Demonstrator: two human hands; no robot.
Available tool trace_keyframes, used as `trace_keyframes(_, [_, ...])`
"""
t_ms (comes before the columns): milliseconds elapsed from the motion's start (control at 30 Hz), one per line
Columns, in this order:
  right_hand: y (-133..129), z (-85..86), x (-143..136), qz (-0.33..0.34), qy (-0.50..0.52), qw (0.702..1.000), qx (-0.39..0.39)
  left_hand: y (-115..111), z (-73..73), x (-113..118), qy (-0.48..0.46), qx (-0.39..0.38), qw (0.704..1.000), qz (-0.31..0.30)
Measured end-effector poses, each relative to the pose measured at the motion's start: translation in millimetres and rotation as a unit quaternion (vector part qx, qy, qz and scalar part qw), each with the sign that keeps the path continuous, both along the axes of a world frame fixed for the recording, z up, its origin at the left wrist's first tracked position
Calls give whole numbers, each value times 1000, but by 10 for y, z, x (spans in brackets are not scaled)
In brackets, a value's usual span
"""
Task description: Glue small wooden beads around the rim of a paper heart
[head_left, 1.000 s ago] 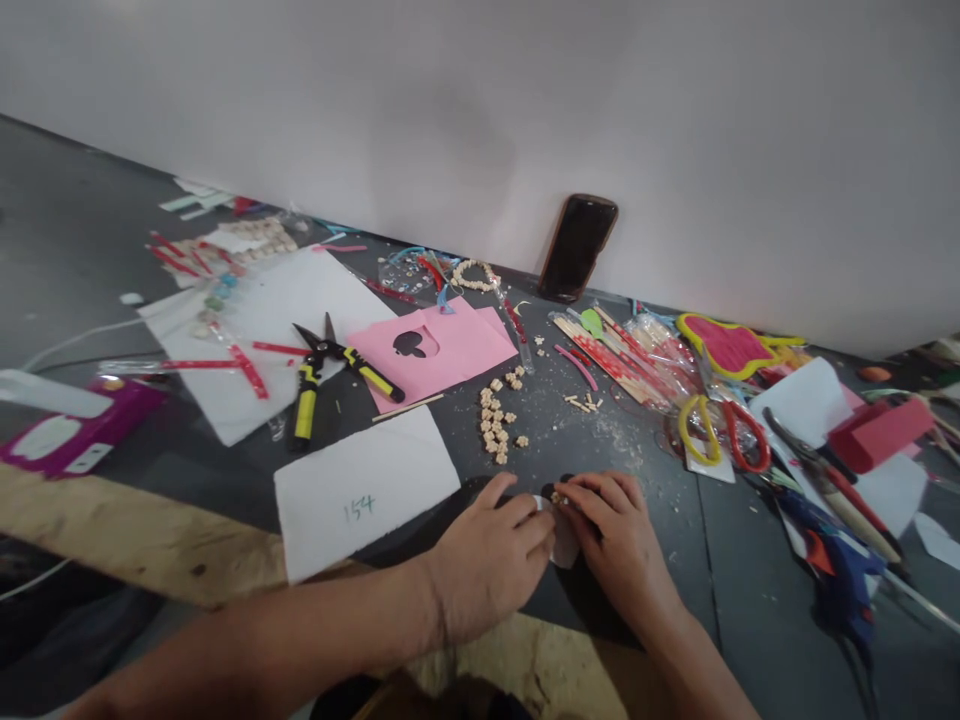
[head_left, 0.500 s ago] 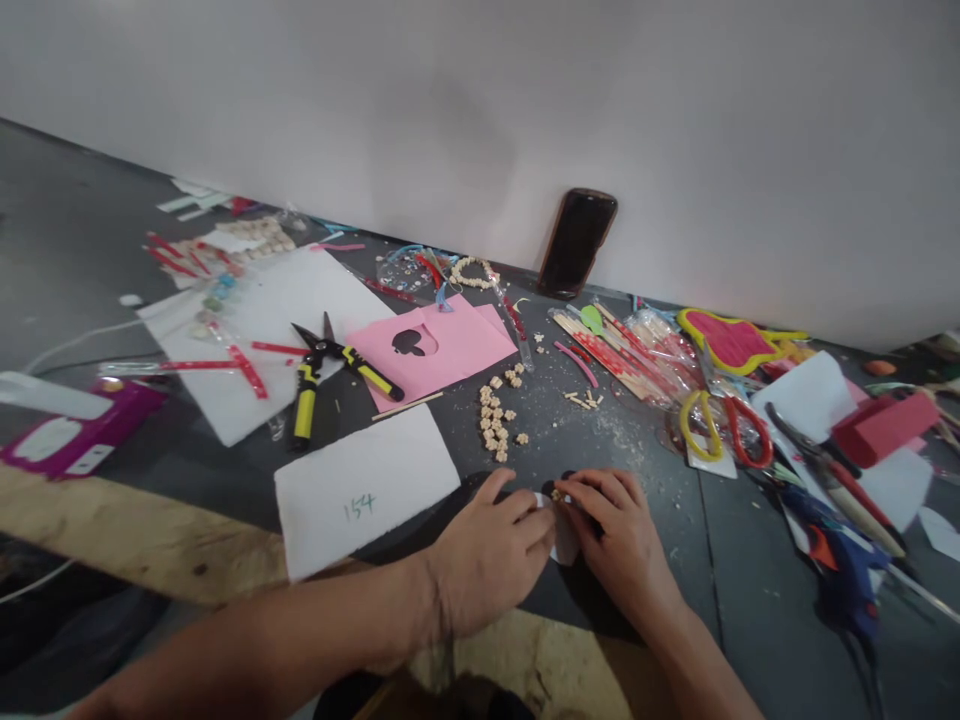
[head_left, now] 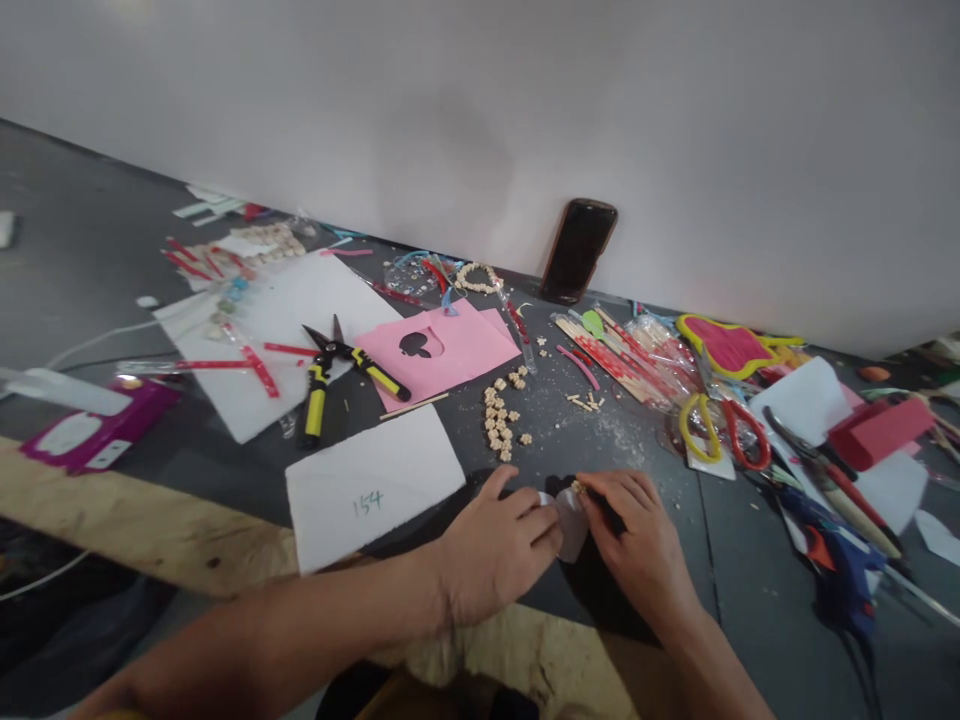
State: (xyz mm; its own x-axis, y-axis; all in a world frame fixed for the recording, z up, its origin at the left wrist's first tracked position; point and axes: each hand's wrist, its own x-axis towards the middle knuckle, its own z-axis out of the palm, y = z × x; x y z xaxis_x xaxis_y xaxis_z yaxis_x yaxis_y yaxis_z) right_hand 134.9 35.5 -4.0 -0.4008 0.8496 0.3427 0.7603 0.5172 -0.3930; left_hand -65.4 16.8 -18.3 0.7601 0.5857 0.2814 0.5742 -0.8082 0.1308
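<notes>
My left hand (head_left: 501, 550) is closed at the fingertips on the left part of a small white paper cutout (head_left: 573, 528) with a rounded top. Its index finger sticks out toward the beads. Between my right thumb and fingertips is a small tan flower-shaped bead (head_left: 577, 486), just over the upper right edge of the cutout. My right hand (head_left: 634, 530) is pinched around it. A loose cluster of similar flower beads (head_left: 498, 420) lies beyond my left hand. The cutout's left part is hidden by my left fingers.
White card marked 154 (head_left: 375, 485) lies left of my hands. Pliers (head_left: 322, 375), pink paper (head_left: 442, 350) and a purple glue gun-like item (head_left: 97, 430) are farther left. Scissors (head_left: 724, 430), a blue glue gun (head_left: 836, 560) and wooden sticks (head_left: 607, 360) lie right. A phone (head_left: 579, 250) leans on the wall.
My right hand has moved a little to the right with the bead, opening a gap from my left fingers. More of the white cutout shows. The view has shifted slightly.
</notes>
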Motion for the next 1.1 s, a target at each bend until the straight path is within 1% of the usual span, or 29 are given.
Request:
trace_keyframes(133, [49, 45, 65, -11, -46, 999, -2, 5, -4, -7, 1, 3, 1000, -6])
trace_keyframes(300, [239, 76, 68, 1, -110, 993, -31, 14, -6, -11, 5, 8, 1000, -5])
trace_keyframes(400, [383, 109, -4, 24, -136, 989, -46, 25, 3, -16, 4, -7, 1000, -7])
trace_keyframes(500, [557, 184, -115, 45, -134, 990, -27, 33, 22, -24, -4, -21, 1000, -12])
trace_keyframes(567, [706, 234, -216, 59, -125, 990, -11, 35, 40, -30, -4, -24, 1000, -13])
trace_keyframes(633, [874, 255, -343, 72, -125, 989, -12, 36, 59, -35, 2, -20, 1000, -8])
trace_keyframes(767, [1166, 176, -629, 53, -134, 990, -9, 48, 99, -53, 25, -8, 999, -19])
trace_keyframes(867, [1290, 81, -791, 41, -145, 989, -4, 55, 117, -68, 25, -7, 999, -27])
trace_keyframes(967, [1366, 21, -857, 33, -153, 988, 1, 52, 117, -71, 11, -17, 1000, -21])
trace_keyframes(1100, [1460, -3, -840, 29, -168, 985, 5, 47, 106, -63, 5, -23, 1000, -19])
